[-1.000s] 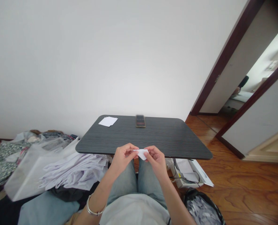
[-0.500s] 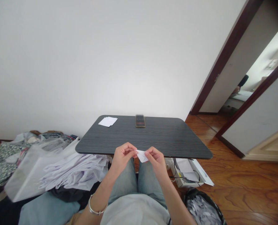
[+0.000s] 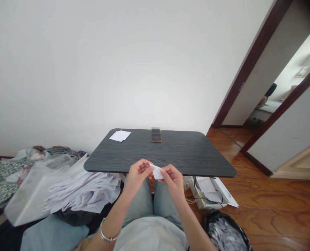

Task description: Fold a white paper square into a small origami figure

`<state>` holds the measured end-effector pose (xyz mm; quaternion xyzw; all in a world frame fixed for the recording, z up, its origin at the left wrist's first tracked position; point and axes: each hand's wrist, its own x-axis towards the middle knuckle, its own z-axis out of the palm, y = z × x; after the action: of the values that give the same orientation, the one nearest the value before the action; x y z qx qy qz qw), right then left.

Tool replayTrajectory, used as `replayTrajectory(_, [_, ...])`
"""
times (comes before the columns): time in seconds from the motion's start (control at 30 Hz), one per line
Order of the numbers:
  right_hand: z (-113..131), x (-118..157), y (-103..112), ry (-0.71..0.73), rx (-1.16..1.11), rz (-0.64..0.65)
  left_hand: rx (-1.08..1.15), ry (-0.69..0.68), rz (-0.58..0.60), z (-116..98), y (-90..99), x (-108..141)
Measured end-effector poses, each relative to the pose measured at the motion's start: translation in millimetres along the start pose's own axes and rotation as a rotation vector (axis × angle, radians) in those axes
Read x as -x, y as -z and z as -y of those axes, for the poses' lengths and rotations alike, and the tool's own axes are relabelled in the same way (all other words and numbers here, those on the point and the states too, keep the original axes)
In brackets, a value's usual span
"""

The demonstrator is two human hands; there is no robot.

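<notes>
Left hand [image 3: 138, 173]: fingertips closed on folded white paper [image 3: 157, 172] | right hand [image 3: 173, 177]: pinching opposite end | advisable: align edges, light grip, thumb creases flat.

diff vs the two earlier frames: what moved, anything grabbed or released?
The small white paper has been turned between the hands: its left end now sits higher, tilting its upper edge down to the right. Both left hand and right hand still hold it; no release visible. Unchanged: white sheets and phone on the dark table.
</notes>
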<state>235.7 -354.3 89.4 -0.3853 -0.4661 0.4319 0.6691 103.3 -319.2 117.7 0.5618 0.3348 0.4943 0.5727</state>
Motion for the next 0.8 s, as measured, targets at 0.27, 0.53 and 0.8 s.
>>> replayTrajectory(0.27, [1.2,-3.4,-0.4,0.018,0.002,0.086,-0.086,-0.032,-0.077,-0.7,-4.4,1.4])
replayTrajectory(0.53, [3.1,-7.7,0.5,-0.017,-0.014,0.015,-0.427,-0.148,0.030,-4.9,-1.6,4.7])
replayTrajectory(0.8, [1.3,-9.7,-2.1,-0.074,-0.052,0.063,-0.306,-0.100,-0.107,-2.5,-3.8,4.0])
